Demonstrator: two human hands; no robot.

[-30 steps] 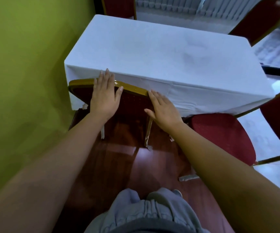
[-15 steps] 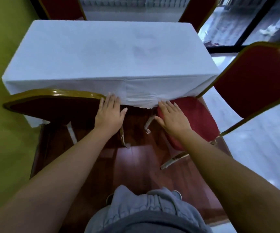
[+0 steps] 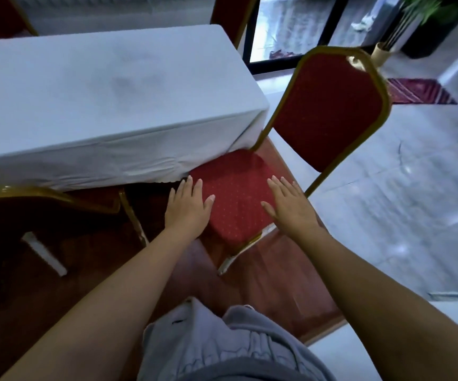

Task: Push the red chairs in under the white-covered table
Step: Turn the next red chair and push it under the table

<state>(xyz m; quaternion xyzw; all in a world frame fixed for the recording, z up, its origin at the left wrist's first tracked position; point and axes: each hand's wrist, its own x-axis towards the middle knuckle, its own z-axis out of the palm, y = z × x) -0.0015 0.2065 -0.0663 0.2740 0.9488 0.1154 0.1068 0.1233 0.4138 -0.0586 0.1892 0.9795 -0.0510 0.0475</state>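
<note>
**Inspector:** State the step in hand.

**Operator:** By my judgement, I am addressing the red chair (image 3: 236, 199) at the near right corner of the white-covered counter (image 3: 98, 86). The chair sits skewed. One corner of the seat is tucked beneath the hanging cloth (image 3: 129, 163), and the backrest (image 3: 329, 105) stands out to the right, apart from the counter.

**Inspector:** Hand condition?

**Operator:** My left hand (image 3: 188, 210) is at the seat's left edge and my right hand (image 3: 288, 209) is at its right edge. Both are flat, palms down, with the fingers straight and lightly spread, gripping nothing. I cannot tell whether the palms bear on the upholstery.

**Inspector:** Other units?

**Operator:** A second red chair (image 3: 43, 199) on my left has its top rail close against the cloth. I judge that one done.

**Inspector:** What does the next move require?

**Operator:**
1. Turn the seat square to a counter edge.
2. Drive it inward until the backrest meets the cloth.

Flat palms may slip on the fabric, so a hold on the frame or backrest would probably serve better. The cloth could also bunch against the seat corner.
</note>
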